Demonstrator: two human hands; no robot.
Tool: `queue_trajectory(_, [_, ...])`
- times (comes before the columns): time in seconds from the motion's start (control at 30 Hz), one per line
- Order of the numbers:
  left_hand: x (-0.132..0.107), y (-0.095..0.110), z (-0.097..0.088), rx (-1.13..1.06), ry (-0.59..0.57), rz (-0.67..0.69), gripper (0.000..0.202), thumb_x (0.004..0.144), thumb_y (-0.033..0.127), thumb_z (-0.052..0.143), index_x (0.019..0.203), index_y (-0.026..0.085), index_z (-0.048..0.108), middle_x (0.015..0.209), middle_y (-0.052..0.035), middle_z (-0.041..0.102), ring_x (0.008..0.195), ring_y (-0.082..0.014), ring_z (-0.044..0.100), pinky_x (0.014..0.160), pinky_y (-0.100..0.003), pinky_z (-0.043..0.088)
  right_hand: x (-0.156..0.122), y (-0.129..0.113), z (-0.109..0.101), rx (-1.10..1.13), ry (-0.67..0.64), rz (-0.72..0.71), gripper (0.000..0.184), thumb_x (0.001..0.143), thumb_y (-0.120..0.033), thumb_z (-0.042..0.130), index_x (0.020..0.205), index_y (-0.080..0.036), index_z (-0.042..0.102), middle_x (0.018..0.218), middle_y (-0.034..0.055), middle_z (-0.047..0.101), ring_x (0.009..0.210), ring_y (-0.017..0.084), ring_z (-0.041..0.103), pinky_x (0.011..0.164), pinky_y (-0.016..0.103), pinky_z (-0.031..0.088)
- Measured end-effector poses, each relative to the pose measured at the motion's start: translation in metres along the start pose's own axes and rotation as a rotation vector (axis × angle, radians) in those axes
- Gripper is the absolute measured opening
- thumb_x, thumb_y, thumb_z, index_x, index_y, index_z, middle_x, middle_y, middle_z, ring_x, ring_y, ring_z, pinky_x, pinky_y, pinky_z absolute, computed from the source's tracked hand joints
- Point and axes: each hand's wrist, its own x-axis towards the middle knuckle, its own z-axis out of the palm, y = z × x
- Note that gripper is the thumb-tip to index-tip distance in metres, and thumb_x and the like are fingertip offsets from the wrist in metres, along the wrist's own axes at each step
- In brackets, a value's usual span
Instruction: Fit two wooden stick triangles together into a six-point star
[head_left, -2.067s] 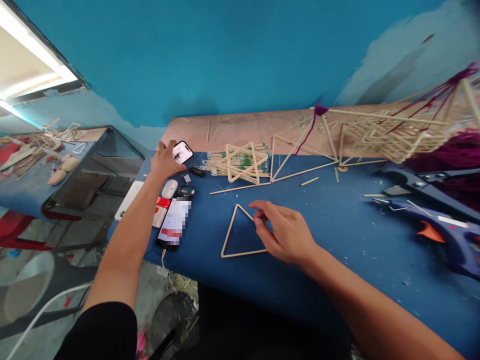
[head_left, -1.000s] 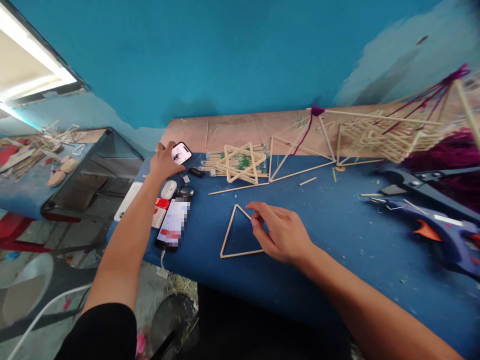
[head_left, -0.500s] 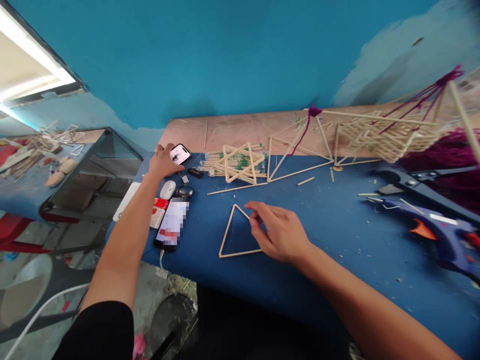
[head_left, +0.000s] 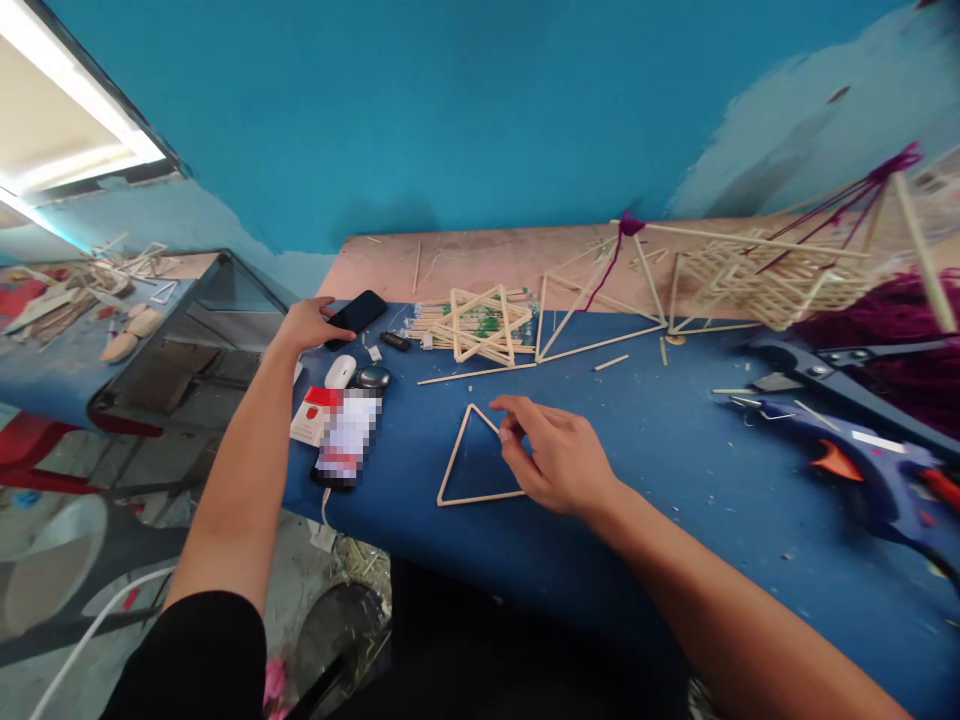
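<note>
My left hand [head_left: 306, 325] grips the near left edge of a smartphone [head_left: 360, 314], its thumb and fingers at the edges. The phone's screen is dark. My right hand [head_left: 559, 452] is over the right corner of a triangle of thin wooden sticks [head_left: 452, 455] lying on the blue table. Its index finger is stretched out, with a gap to the thumb, and I see nothing between them. The hand hides the triangle's right corner; whether it touches the sticks I cannot tell.
A second phone [head_left: 346, 440], a red-and-white box [head_left: 309, 420], a white case [head_left: 340, 372] and a dark case [head_left: 373, 377] lie left. Stick frames [head_left: 491, 325] are behind. Right are a glue gun [head_left: 862, 455], cutters [head_left: 840, 365] and purple yarn [head_left: 892, 325].
The phone at my left hand has gone from a lit screen to a dark one and lies at a slightly different angle. My right hand has hardly moved.
</note>
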Motion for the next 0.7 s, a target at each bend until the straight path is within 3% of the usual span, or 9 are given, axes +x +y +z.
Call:
queue_trajectory(0.13, [-0.005, 0.007, 0.008, 0.127, 0.058, 0.009, 0.107, 0.061, 0.051, 0.091, 0.154, 0.008, 0.058, 0.130, -0.0211, 0.076, 0.120, -0.0415, 0.071, 0.100, -0.045, 0.056, 0.007, -0.009, -0.001, 0.140, -0.073, 0.121, 0.028, 0.099, -0.024, 0.048, 0.122, -0.018, 0.064, 0.083, 0.0027, 0.076, 0.071, 0.020, 0.071, 0.070, 0.032, 0.050])
queue_trajectory(0.27, [-0.012, 0.016, -0.002, 0.180, 0.128, 0.004, 0.098, 0.062, 0.052, 0.087, 0.147, 0.011, 0.060, 0.129, -0.0198, 0.075, 0.125, -0.0436, 0.068, 0.102, -0.048, 0.055, 0.047, -0.027, 0.010, 0.399, -0.137, 0.240, 0.021, 0.095, -0.025, 0.055, 0.110, -0.020, 0.068, 0.082, 0.0023, 0.075, 0.069, 0.017, 0.065, 0.071, 0.032, 0.048])
queue_trajectory(0.33, [-0.021, 0.021, -0.010, 0.101, 0.190, -0.006, 0.101, 0.062, 0.049, 0.088, 0.150, 0.014, 0.054, 0.122, -0.0160, 0.076, 0.120, -0.0402, 0.070, 0.100, -0.047, 0.056, 0.084, -0.035, 0.027, 0.610, -0.150, 0.360, 0.016, 0.093, -0.025, 0.059, 0.106, -0.020, 0.068, 0.088, 0.0031, 0.076, 0.073, 0.017, 0.066, 0.073, 0.032, 0.050])
queue_trajectory(0.4, [-0.034, 0.026, -0.017, 0.023, 0.272, 0.015, 0.100, 0.062, 0.045, 0.088, 0.149, 0.018, 0.050, 0.115, -0.0117, 0.076, 0.113, -0.0361, 0.071, 0.098, -0.046, 0.057, 0.127, -0.041, 0.049, 0.847, -0.105, 0.579, 0.010, 0.093, -0.027, 0.066, 0.100, -0.020, 0.067, 0.092, 0.0047, 0.075, 0.075, 0.017, 0.067, 0.074, 0.032, 0.054])
queue_trajectory(0.5, [-0.056, 0.036, -0.018, -0.084, 0.411, 0.080, 0.094, 0.063, 0.040, 0.087, 0.146, 0.021, 0.047, 0.112, -0.0088, 0.075, 0.108, -0.0311, 0.072, 0.099, -0.044, 0.056, 0.187, -0.052, 0.083, 1.210, -0.079, 0.861, 0.028, 0.090, -0.042, 0.080, 0.091, -0.017, 0.067, 0.086, 0.0050, 0.071, 0.077, 0.017, 0.067, 0.079, 0.032, 0.059])
queue_trajectory(0.57, [-0.071, 0.041, -0.014, -0.152, 0.473, 0.135, 0.092, 0.064, 0.038, 0.087, 0.144, 0.021, 0.046, 0.113, -0.0093, 0.075, 0.108, -0.0305, 0.072, 0.099, -0.044, 0.055, 0.214, -0.062, 0.102, 1.344, -0.027, 0.883, 0.030, 0.087, -0.042, 0.086, 0.094, -0.017, 0.070, 0.086, 0.0031, 0.072, 0.078, 0.016, 0.067, 0.081, 0.032, 0.061])
queue_trajectory(0.7, [-0.096, 0.037, -0.007, -0.276, 0.491, 0.316, 0.092, 0.067, 0.038, 0.085, 0.148, 0.020, 0.045, 0.128, -0.0127, 0.074, 0.120, -0.0315, 0.071, 0.107, -0.043, 0.054, 0.235, -0.076, 0.131, 1.399, 0.080, 0.914, 0.009, 0.094, -0.022, 0.075, 0.098, -0.018, 0.067, 0.078, -0.0018, 0.069, 0.066, 0.014, 0.063, 0.074, 0.035, 0.064])
